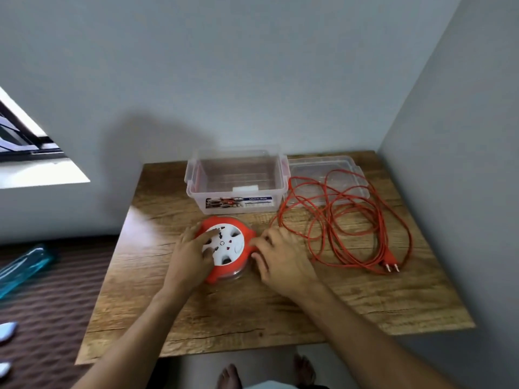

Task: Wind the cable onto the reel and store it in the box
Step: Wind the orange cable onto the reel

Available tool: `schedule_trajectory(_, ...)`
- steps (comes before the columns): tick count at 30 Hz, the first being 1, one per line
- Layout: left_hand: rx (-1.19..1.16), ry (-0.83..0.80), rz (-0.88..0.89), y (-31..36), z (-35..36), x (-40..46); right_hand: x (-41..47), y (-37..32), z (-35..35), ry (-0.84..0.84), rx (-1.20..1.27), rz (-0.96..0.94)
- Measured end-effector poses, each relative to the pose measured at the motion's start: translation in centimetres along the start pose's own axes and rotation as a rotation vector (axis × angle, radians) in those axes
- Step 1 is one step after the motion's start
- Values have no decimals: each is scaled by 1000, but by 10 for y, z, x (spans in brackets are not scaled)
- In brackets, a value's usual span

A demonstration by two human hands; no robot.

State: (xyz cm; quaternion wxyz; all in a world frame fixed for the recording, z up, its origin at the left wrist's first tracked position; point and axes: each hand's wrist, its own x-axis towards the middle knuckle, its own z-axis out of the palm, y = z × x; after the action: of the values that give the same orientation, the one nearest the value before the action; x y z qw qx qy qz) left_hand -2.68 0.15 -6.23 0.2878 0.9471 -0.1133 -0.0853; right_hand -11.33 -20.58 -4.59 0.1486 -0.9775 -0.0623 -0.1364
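Note:
An orange reel [228, 245] with a white socket face lies flat on the wooden table [252, 310]. My left hand [193, 255] rests on its left side with fingers spread over the white face. My right hand [276, 255] touches the reel's right rim, where the orange cable [345, 217] leaves it; whether the fingers pinch the cable I cannot tell. The cable lies in loose loops to the right, its two-pin plug [391, 262] at the near end. Behind the reel stands the clear plastic box [196, 178], open.
The box's clear lid [317, 164] lies flat to the right of the box, partly under the cable loops. Walls close in the table at the back and right. A bed with a brown cover [47, 299] and a blue bottle [25, 266] lies left.

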Motion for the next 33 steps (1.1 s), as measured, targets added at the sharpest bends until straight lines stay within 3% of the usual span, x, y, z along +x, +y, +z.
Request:
schedule_trajectory(3, -123, 20, -102, 1, 1, 4, 20, -22, 3, -83, 4, -68)
schedule_trajectory(9, -298, 15, -244, -4, -7, 17, 59, -51, 18, -463, -132, 7)
schedule_trajectory(14, -614, -69, -301, -21, -10, 21, 68, -63, 27, -567, -171, 51)
schedule_trajectory(21, -875, -102, -425, -32, -17, 30, 75, -59, 21, -565, -99, 10)
schedule_trajectory(27, -774, -157, -372, -20, -23, 28, 63, -50, 25, -543, -121, -148)
schedule_trajectory(33, -1002, -74, -464, -8, -17, 20, 67, -39, 23, -481, -148, -195)
